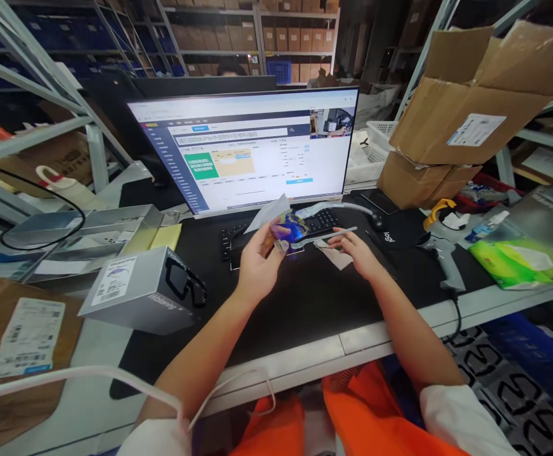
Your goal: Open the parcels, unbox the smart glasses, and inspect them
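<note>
My left hand (260, 259) is closed on a thin, shiny blue-and-purple piece (291, 228), whose exact kind I cannot make out. A white sheet (269, 214) sticks up behind its fingers. My right hand (358, 252) pinches a thin, pale grey strip (321, 237), which stretches left toward the shiny piece. Beneath the right fingers is a small white paper (339, 256). Both hands are above the black desk mat (299, 310), just in front of the keyboard (326, 218), which they partly hide.
A lit monitor (257, 152) stands behind the keyboard. Left are a grey box (133, 291) and black-framed glasses (185, 282); right are a barcode scanner (442, 256), a green packet (508, 256) and cardboard boxes (466, 107). A white cable (90, 373) crosses the lower left.
</note>
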The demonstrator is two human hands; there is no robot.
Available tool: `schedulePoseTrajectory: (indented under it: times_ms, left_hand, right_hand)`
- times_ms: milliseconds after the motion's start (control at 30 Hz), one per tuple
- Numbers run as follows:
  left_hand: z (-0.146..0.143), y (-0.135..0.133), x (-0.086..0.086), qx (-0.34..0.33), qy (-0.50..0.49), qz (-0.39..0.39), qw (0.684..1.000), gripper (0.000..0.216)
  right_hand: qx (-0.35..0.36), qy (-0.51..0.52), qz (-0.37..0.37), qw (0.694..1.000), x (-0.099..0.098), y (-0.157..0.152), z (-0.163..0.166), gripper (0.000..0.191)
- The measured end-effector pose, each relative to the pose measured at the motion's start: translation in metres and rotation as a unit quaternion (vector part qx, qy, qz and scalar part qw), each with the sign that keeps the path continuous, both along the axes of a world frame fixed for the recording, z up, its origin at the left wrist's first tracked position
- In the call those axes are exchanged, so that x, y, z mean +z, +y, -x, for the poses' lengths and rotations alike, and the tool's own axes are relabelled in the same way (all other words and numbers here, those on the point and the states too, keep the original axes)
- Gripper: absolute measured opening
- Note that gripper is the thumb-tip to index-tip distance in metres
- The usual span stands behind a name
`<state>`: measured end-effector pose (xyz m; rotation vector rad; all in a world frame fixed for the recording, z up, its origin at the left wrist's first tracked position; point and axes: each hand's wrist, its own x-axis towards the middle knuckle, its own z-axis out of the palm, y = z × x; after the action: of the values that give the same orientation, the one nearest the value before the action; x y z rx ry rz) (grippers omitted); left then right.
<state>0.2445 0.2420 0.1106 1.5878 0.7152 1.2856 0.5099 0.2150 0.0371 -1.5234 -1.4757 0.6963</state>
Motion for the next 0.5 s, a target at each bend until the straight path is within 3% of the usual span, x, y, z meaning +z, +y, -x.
schedulePoseTrajectory:
  times_ms: [67,167,300,400,500]
  left_hand:
    - [0.012,-0.002,0.011,0.004,0.09,-0.089,0.992,0.052]
    - [0.022,-0.011,0.025,0.007,0.231,-0.206,0.951,0.05]
    - [0.024,-0.023,0.035,0.044,0.289,-0.273,0.917,0.045]
    - [0.026,-0.027,0.039,0.071,0.301,-0.298,0.903,0.042]
    - [0.028,-0.031,0.043,0.09,0.311,-0.33,0.887,0.042]
  right_hand:
    - [-0.066,-0.099,0.043,0.992,-0.006,0.013,-0.006,0.043]
    - [-0.084,-0.163,0.07,0.981,-0.013,0.032,-0.002,0.026]
    - [-0.088,-0.219,0.085,0.968,-0.012,0.047,0.005,0.011]
    - [-0.116,-0.225,0.062,0.965,0.004,0.055,-0.004,0.018]
    - [-0.161,-0.216,0.012,0.963,0.037,0.059,-0.018,0.025]
